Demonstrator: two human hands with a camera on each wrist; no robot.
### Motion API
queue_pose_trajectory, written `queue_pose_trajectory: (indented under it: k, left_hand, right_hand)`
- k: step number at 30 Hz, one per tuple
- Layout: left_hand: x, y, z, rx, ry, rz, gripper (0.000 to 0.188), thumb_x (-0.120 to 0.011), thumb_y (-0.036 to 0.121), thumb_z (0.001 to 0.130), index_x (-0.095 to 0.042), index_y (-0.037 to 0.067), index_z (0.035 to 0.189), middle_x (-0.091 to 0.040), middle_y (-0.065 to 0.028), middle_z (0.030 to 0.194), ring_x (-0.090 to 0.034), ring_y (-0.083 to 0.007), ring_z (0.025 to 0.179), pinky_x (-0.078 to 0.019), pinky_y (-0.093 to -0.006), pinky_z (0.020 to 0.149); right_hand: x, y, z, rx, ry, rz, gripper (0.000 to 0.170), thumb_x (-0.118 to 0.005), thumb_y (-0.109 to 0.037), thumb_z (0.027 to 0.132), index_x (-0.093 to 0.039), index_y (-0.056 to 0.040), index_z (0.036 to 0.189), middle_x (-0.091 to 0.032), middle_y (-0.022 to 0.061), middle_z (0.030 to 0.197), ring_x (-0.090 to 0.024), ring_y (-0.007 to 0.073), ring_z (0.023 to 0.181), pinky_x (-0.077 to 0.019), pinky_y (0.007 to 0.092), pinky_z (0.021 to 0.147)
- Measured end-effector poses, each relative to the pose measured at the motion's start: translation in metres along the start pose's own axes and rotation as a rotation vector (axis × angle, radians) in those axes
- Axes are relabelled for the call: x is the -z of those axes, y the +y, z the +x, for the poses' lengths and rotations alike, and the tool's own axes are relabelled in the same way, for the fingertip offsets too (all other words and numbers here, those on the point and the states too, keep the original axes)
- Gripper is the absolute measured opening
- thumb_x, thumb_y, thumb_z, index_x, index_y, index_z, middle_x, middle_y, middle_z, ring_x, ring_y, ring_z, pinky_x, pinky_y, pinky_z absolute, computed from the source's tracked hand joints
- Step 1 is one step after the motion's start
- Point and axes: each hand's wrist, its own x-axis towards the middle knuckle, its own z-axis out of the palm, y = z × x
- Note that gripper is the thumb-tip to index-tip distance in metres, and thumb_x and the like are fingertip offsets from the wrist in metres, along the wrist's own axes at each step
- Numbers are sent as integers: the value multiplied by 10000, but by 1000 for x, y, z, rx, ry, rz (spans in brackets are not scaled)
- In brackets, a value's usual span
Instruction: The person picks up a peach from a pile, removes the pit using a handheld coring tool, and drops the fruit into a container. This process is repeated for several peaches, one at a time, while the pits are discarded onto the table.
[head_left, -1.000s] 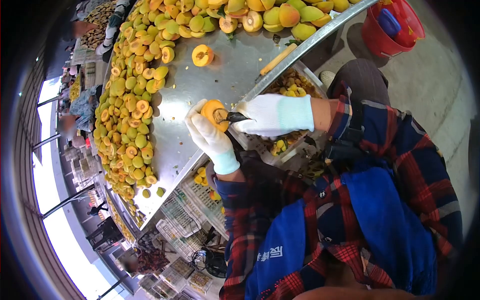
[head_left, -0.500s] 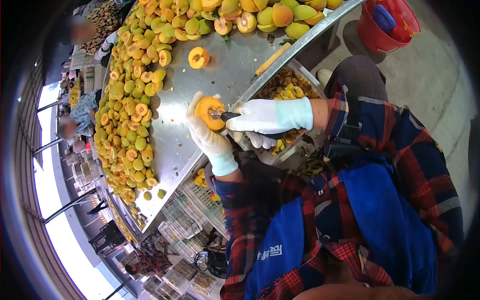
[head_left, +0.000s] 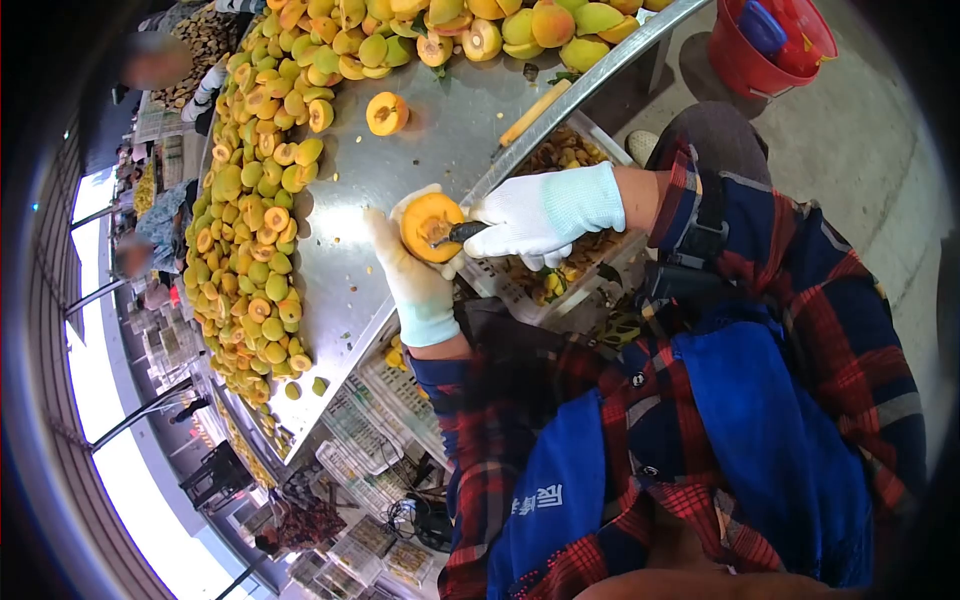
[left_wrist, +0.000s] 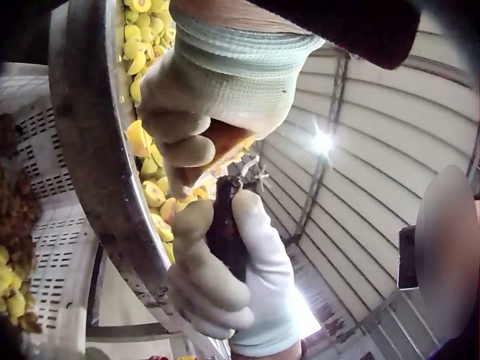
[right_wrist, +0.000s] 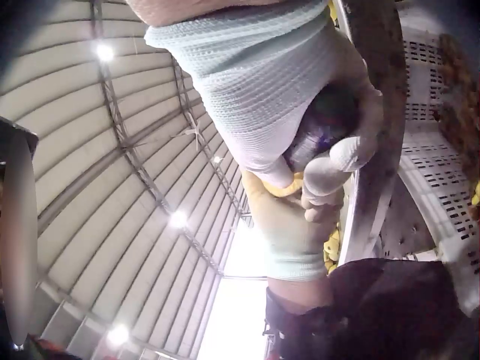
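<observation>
So the biggest thing we've got is the metal tabletop [head_left: 350,185], with a huge pile of yellow-green and orange fruit [head_left: 250,190] along its far side, lots of it cut. Below the near edge we can see a pale slotted crate [left_wrist: 64,255] with brownish and yellow bits in it, and a red bucket [head_left: 735,65] sits on the floor with blue and red stuff inside.

Both hands are in white gloves. Our right hand [head_left: 525,220] has its fingers wrapped snugly around a dark tool handle; our left hand [head_left: 405,270] has its fingers curled around a fruit half [head_left: 430,225], up near the tabletop's edge, cut face showing. A yellowish stick [head_left: 535,113] lies by that edge, and one loose cut fruit [head_left: 387,113] sits just apart from the pile. Smallest is the dark-handled tool [head_left: 467,232], tip at the cut face; touching or dug in, we can't tell.
</observation>
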Motion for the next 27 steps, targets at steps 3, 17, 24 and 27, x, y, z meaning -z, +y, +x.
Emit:
queue_pose_trajectory:
  k: [3,17,24,27]
  left_hand:
    - [-19,-8,-5,-143,96,-166,569,-415,516,993,-525,4,1214,-634,-116,986,-563,-115,588,-368,-156,419]
    - [-9,-17,3,-319,-3,-167,660,-337,595,990,-586,-9,1083,-673,-186,864,-622,-219,714,-520,-314,680]
    - [18,-21,5,-148,270,-461,622,-439,612,950,-569,45,1170,-664,-149,983,-578,-199,678,-475,-260,595]
    - [43,0,-19,-366,576,-305,514,-503,548,948,-604,85,1148,-662,-110,1013,-596,-188,833,-473,-276,690]
  right_hand:
    - [-3,-2,3,-8,6,294,446,-430,-427,990,-584,-8,986,-599,84,644,-596,150,509,-487,260,449]
    - [-26,16,15,198,-326,562,476,-445,-437,993,-618,-5,892,-564,32,611,-513,111,460,-431,258,416]
    - [-46,42,27,337,180,-469,517,-499,-499,934,-545,-23,1130,-646,245,880,-613,444,872,-502,485,766]
    - [-43,52,19,-123,97,-862,374,-580,-409,866,-730,-70,917,-706,176,940,-682,349,895,-534,452,755]
